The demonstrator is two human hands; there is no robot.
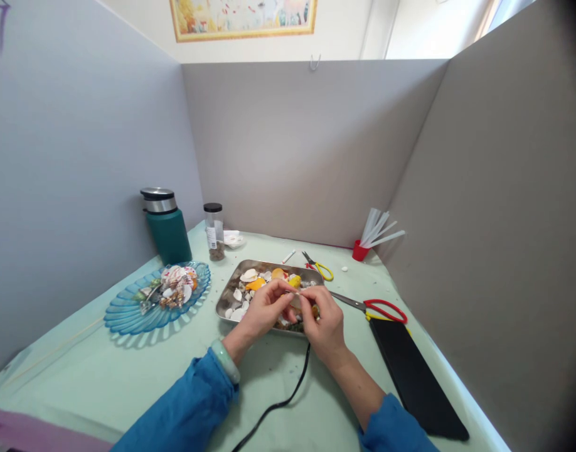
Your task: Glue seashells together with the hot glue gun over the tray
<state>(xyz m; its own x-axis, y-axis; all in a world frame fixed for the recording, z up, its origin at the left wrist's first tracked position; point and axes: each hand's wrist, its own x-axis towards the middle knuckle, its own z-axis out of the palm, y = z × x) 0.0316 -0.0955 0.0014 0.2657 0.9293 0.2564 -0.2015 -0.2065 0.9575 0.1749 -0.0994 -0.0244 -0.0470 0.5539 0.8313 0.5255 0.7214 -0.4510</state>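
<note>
Over the metal tray (224, 306), my left hand (265, 307) and my right hand (325, 320) meet with fingertips pinched together. Between them is a small pale piece, mostly hidden by the fingers, and I cannot make out what it is. White seashells (238, 314) and orange and yellow pieces (256, 284) fill the tray beneath. A pale green bangle (226, 362) circles my left wrist.
On the left are a blue scalloped plate (121, 323) of shells, a green bottle (168, 235) and a jar (214, 229). On the right lie red-handled scissors (384, 309), yellow-handled pliers (324, 270), a black slab (415, 376) and a red cup (360, 252) of translucent sticks. A black cable (281, 403) runs frontward.
</note>
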